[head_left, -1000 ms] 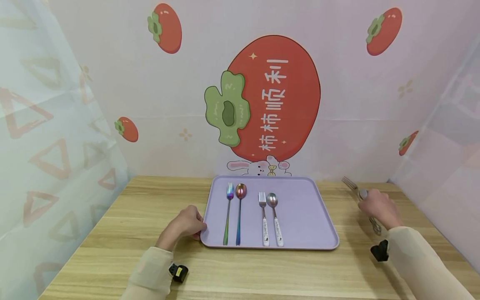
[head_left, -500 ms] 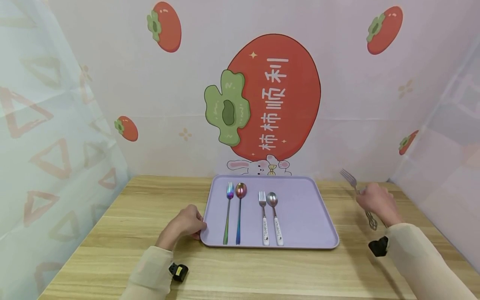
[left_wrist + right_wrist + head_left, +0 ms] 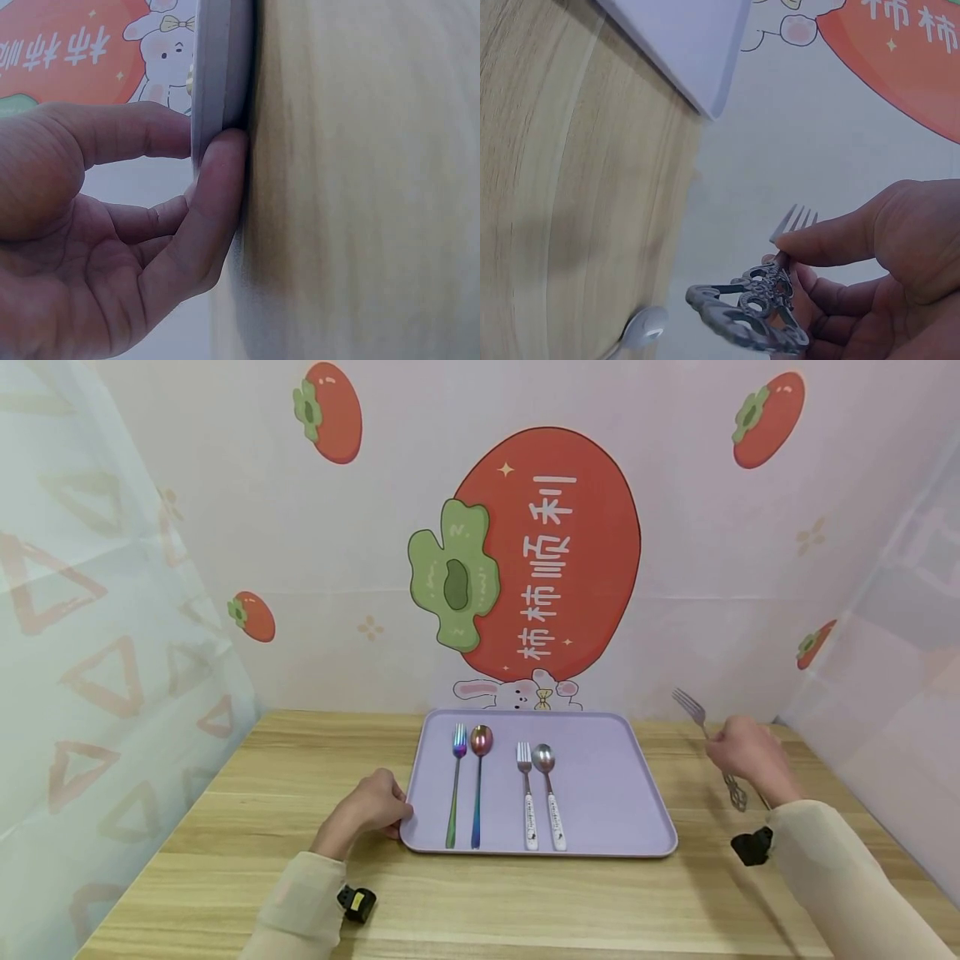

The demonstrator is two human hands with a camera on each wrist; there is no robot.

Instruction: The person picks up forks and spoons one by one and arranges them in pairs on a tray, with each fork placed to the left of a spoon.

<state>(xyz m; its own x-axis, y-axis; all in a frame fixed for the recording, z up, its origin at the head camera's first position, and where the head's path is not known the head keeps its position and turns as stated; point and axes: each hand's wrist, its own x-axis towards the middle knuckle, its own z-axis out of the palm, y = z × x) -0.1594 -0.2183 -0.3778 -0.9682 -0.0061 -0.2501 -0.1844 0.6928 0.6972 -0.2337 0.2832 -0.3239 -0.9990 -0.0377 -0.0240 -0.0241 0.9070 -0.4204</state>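
Note:
My left hand (image 3: 375,802) pinches the left rim of a lavender tray (image 3: 607,793); in the left wrist view the thumb is on one face and a finger on the underside. Right of the tray, my right hand (image 3: 752,756) holds a silver fork (image 3: 772,285) with an ornate openwork handle, thumb and fingers around its neck. Its tines point away to the upper left, above the table. On the tray lie a rainbow fork (image 3: 455,793), a rainbow spoon (image 3: 477,793), and a fork (image 3: 528,802) and spoon (image 3: 553,802) with white patterned handles.
A silver spoon (image 3: 645,326) lies on the wooden table (image 3: 525,910) near my right hand, mostly hidden in the head view. Behind the tray stands a persimmon-printed backdrop (image 3: 322,668). Printed sheets also close off both sides.
My right hand has risen off the table with the ornate fork and shifted a little to the left. The left hand and tray stay where they were.

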